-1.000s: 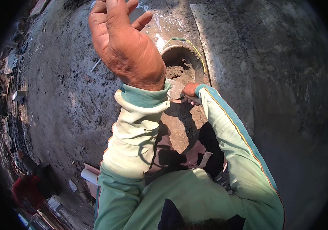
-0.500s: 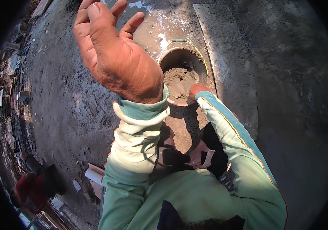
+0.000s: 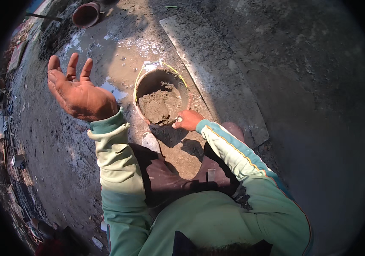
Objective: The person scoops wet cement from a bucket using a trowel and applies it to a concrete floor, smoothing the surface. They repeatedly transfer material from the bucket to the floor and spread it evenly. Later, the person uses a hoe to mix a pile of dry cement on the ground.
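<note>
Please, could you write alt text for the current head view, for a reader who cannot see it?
A person's right hand is curled at the near rim of a bucket of brownish mix, while the left hand is raised, open and empty. A long flat panel lies to the right on muddy ground.

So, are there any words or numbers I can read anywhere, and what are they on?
No, there are none you can read.
The bucket with the grey mix: no writing shows.
The right sleeve: only stripes.
The clutter at the left edge: too small and blurred to tell.
</note>
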`<act>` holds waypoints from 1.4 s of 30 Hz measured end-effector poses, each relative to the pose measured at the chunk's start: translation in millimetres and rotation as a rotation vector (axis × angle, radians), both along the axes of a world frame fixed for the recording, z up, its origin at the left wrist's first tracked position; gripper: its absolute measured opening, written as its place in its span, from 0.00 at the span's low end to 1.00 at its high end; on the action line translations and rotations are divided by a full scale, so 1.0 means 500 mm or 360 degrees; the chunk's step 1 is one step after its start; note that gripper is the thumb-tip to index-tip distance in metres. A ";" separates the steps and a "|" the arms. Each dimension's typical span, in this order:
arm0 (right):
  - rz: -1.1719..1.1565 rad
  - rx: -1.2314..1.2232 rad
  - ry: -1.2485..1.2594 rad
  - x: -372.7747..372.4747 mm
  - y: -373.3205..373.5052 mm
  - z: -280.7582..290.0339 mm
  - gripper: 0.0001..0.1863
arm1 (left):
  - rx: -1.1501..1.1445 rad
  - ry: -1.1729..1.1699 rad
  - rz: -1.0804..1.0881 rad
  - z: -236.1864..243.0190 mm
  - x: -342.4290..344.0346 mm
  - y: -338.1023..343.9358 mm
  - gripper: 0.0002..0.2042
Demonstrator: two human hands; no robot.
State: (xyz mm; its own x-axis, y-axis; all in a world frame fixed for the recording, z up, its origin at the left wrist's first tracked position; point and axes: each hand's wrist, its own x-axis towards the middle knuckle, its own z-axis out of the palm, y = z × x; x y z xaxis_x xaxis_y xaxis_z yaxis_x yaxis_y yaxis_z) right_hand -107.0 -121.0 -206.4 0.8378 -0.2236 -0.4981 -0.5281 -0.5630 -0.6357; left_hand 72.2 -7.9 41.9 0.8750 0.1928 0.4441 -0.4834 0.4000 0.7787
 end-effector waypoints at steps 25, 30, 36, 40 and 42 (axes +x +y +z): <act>-0.1825 -0.0748 -0.0880 -0.903 -0.260 0.438 0.14 | 0.0256 0.0338 -0.0491 -0.066 -0.068 -0.144 0.23; -0.1935 -0.0891 -0.1065 -0.715 -0.361 0.192 0.14 | 0.0318 0.0258 -0.0468 -0.067 -0.059 -0.134 0.23; -0.2291 -0.0296 -0.1556 -0.763 -0.424 0.197 0.13 | 0.0357 0.0223 -0.0485 -0.088 -0.052 -0.131 0.21; -0.2360 -0.0196 -0.1575 -0.867 -0.376 0.170 0.12 | 0.0384 0.0231 -0.0481 -0.125 -0.021 -0.131 0.20; -0.2457 -0.0120 -0.1634 -0.902 -0.340 0.136 0.11 | 0.0390 0.0244 -0.0488 -0.105 -0.014 -0.129 0.20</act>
